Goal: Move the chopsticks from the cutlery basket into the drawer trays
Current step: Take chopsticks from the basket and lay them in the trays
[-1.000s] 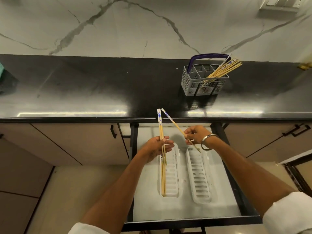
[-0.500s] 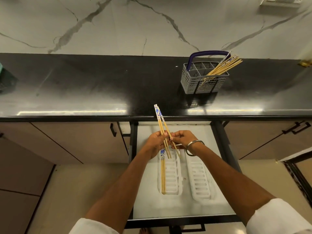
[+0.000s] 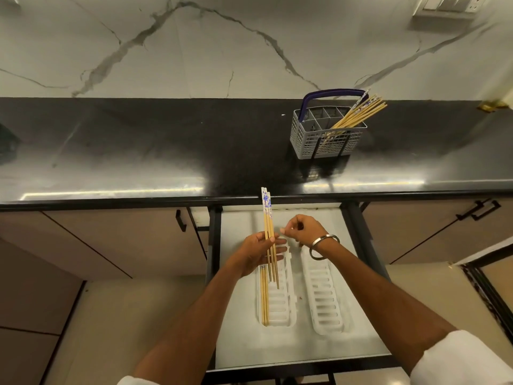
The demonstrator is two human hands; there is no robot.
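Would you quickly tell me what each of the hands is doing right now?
Left hand: holds a bunch of chopsticks above the left tray.
Right hand: fingers curled, holding nothing visible.

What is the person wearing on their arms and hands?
Both arms are bare from the hands to the white sleeves pushed up near the bottom of the picture. The right hand has a shiny silver bangle round its wrist. The left hand wears nothing: no ring, watch or glove shows.
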